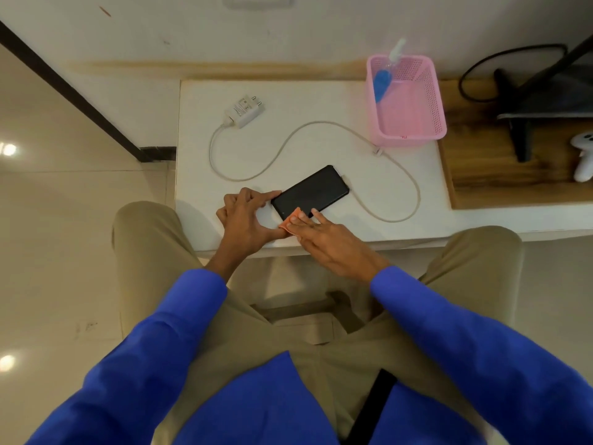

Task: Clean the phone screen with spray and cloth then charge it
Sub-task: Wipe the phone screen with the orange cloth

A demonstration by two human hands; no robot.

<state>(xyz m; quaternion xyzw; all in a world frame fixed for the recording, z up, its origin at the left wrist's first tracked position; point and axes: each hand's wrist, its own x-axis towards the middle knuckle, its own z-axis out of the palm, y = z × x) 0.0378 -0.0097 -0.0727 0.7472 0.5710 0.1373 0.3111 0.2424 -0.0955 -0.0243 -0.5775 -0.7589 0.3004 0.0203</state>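
A black phone point(313, 191) lies screen-up and slanted on the white table point(321, 104). My left hand point(245, 216) steadies the phone's near-left corner with index finger and thumb. My right hand point(327, 239) presses a small orange cloth point(290, 221) flat onto the phone's near end with straight fingers. A white charger plug point(244, 111) lies at the back left, and its cable point(401, 184) loops round to the phone's far end. The blue spray bottle point(385, 75) leans inside the pink basket point(414, 130).
A wooden board point(500, 175) adjoins the table on the right, bearing a black stand point(519, 133), a black cable point(475, 69) and a white controller point(584, 159). A wall socket point(256, 0) is on the wall above. Tiled floor lies to the left.
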